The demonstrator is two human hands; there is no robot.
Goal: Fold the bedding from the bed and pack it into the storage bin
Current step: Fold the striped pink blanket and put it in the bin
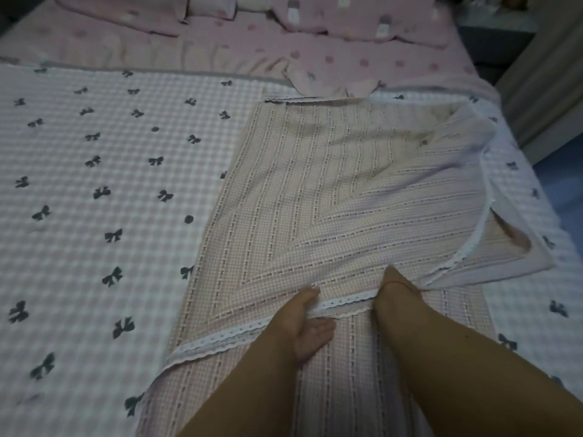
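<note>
On a bed covered by a white waffle-weave spread (94, 190) printed with dark bows, a pink gingham blanket (331, 190) with pale lengthwise stripes lies partly folded along the right half, running from the near edge toward the head of the bed. Beyond both, a pink polka-dot sheet (362, 61) stretches across the far end, where rumpled pink pillows (315, 17) (their prints too blurred to read) sit against the top of the frame. The blanket's right side is doubled back on itself, its far right corner (520, 247) curled up and open so that the underside shows. A white lace trim (344, 302) edges the blanket; one run of it crosses the near foreground from the lower left up to the hands, another follows the folded flap down the right side. A person's left hand (306, 323) grips the trimmed edge, thumb on top and fingers curled beneath, clamped on the fabric. The right hand (391, 291) presses onto the same edge just beside it, but its fingers are hidden under the fold, so whether they are pinched shut cannot be told. A thin red thread (392, 282) circles the right wrist. Both bare forearms reach in from the lower right.
</note>
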